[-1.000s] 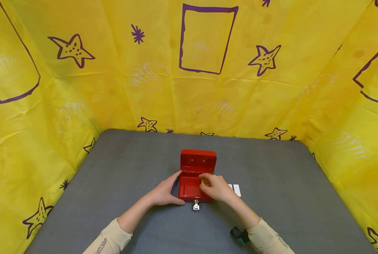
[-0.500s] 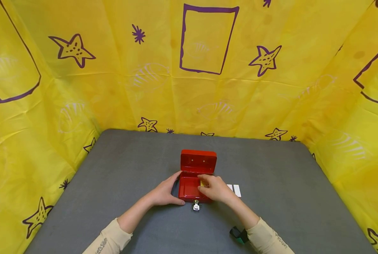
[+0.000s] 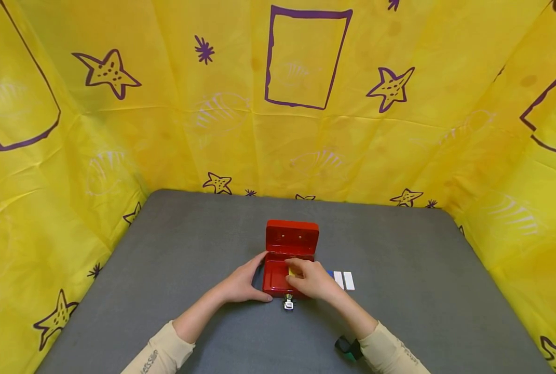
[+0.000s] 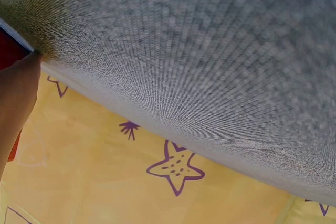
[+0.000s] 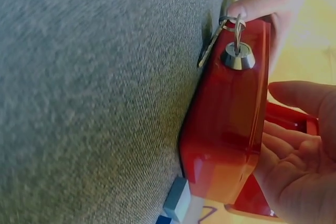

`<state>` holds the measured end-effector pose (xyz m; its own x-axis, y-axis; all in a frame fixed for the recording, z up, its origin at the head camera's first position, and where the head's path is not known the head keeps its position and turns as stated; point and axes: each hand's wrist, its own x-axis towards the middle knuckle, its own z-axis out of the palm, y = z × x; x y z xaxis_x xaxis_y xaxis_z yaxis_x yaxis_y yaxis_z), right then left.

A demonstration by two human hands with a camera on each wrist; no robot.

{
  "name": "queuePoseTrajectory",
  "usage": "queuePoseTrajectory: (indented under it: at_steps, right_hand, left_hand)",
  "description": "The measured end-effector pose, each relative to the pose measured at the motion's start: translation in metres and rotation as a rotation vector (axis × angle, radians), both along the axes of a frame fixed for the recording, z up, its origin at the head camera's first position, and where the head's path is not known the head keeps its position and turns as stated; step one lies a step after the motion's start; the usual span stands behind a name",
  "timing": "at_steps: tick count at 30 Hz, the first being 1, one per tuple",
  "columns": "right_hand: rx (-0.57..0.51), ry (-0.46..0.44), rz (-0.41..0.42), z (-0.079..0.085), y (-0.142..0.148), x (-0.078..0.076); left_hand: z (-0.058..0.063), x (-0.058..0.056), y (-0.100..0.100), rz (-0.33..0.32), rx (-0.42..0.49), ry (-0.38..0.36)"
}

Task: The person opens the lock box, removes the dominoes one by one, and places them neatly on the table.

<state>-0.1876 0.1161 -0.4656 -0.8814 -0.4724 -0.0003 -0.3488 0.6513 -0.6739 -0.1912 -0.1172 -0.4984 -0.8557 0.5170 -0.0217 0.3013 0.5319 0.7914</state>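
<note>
A red cash box (image 3: 278,280) stands on the grey table with its lid (image 3: 292,237) raised. A key on a ring (image 5: 237,32) sits in its front lock (image 5: 238,56). My left hand (image 3: 245,283) holds the box's left side, thumb at the front corner and fingers towards the back; in the left wrist view only a small part of that hand (image 4: 18,90) shows. Over the right part of the box, my right hand (image 3: 312,279) pinches a small yellow piece (image 3: 291,271), mostly hidden by the fingers. The right wrist view shows its curved thumb and fingers, but not the piece.
Right of the box lie two white blocks (image 3: 349,281) and a blue piece (image 3: 330,272) partly behind my right hand. Near my right cuff is a black-and-green item (image 3: 348,348). Yellow cloth (image 3: 240,145) with drawn starfish borders the table's back and sides.
My right hand has moved slightly left over the box, carrying the yellow piece. More of the white blocks and a blue piece now show behind it. The left hand and box stay put.
</note>
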Motion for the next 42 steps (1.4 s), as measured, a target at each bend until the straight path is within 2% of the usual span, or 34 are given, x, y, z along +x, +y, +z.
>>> queuePoseTrajectory:
  at_steps: [4, 8, 13, 25, 42]
  right_hand:
    - [-0.042, -0.016, -0.006, 0.0, -0.001, -0.001]
    - [-0.07, -0.016, -0.049, 0.002, 0.0, -0.002]
    - [-0.036, -0.024, -0.089, 0.005, 0.002, -0.003]
    - [0.002, -0.033, -0.064, 0.004, 0.002, -0.005]
    - [-0.065, -0.019, -0.028, -0.006, -0.007, -0.007]
  left_hand:
    - [-0.001, 0.0, 0.0, -0.001, -0.001, 0.001]
    - [-0.001, 0.0, 0.001, 0.005, -0.006, -0.013]
    - [0.0, 0.0, 0.001, 0.017, -0.015, -0.037]
    - [-0.002, 0.0, 0.001, 0.018, -0.022, -0.046]
    - [-0.001, 0.0, 0.0, 0.0, -0.011, -0.017]
